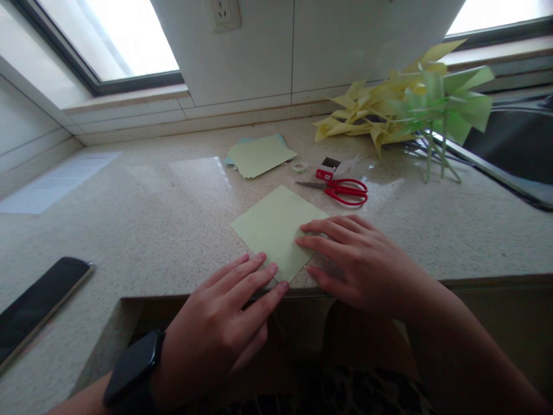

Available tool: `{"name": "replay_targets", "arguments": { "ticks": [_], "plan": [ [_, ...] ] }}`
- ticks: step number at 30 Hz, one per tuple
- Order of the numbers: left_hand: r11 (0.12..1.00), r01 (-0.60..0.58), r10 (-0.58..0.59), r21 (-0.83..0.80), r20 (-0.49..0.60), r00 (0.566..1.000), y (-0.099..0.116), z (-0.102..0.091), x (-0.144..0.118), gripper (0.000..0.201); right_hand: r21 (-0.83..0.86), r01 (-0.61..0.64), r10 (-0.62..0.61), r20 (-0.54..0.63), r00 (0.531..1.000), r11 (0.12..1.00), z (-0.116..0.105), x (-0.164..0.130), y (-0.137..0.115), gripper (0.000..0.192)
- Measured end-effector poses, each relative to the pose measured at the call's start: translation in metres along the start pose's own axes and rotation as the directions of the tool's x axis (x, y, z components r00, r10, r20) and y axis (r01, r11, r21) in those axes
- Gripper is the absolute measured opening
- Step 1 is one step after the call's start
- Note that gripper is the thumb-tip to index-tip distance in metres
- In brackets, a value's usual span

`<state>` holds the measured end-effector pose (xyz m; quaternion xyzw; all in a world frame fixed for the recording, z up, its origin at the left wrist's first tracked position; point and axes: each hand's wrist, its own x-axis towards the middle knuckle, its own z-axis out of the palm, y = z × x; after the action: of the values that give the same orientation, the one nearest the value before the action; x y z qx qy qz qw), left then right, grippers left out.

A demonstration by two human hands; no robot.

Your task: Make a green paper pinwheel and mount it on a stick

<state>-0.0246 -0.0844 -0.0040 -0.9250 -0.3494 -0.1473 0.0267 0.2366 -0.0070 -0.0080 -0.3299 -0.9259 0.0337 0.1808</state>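
Note:
A square sheet of pale green paper (276, 225) lies flat on the speckled counter, turned so one corner points at the front edge. My left hand (233, 305), with a dark watch on its wrist, has its fingers stretched out and their tips at the sheet's near left edge and near corner. On the right side of the sheet rest the spread fingers of my right hand (354, 259). Just beyond that hand lie scissors (341, 190) with red handles. Neither hand grips anything.
Behind the sheet are a stack of coloured paper (261, 154), a tape roll (299, 166) and a small red box (328, 169). Yellow and green paper pinwheels (436, 104) lie beside a dark sink (514, 138). A phone (41, 305) and a printed sheet (56, 180) are at left.

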Motion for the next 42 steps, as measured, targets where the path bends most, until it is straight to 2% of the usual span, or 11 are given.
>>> {"name": "replay_targets", "arguments": {
  "ticks": [14,23,28,42],
  "plan": [
    [1.000,0.015,-0.015,0.000,0.040,0.999,-0.0024,0.0002,0.0004,0.044,0.011,0.002,-0.003,0.026,1.000,1.000,-0.0017,-0.0008,0.0008,0.037],
    [0.999,0.019,-0.020,0.051,0.023,1.000,-0.0002,0.0012,0.0051,0.044,0.013,-0.003,0.003,0.041,0.999,1.000,-0.0017,0.0005,0.0003,0.037],
    [0.998,0.052,-0.052,0.026,0.004,0.999,0.0038,0.0030,0.0043,0.042,0.011,-0.007,0.007,0.035,0.999,1.000,-0.0010,0.0003,0.0004,0.037],
    [1.000,-0.003,0.003,-0.011,-0.026,1.000,0.0029,-0.0001,0.0010,0.038,0.019,-0.016,0.015,0.049,0.999,1.000,-0.0022,0.0013,-0.0006,0.036]
  ]
}}
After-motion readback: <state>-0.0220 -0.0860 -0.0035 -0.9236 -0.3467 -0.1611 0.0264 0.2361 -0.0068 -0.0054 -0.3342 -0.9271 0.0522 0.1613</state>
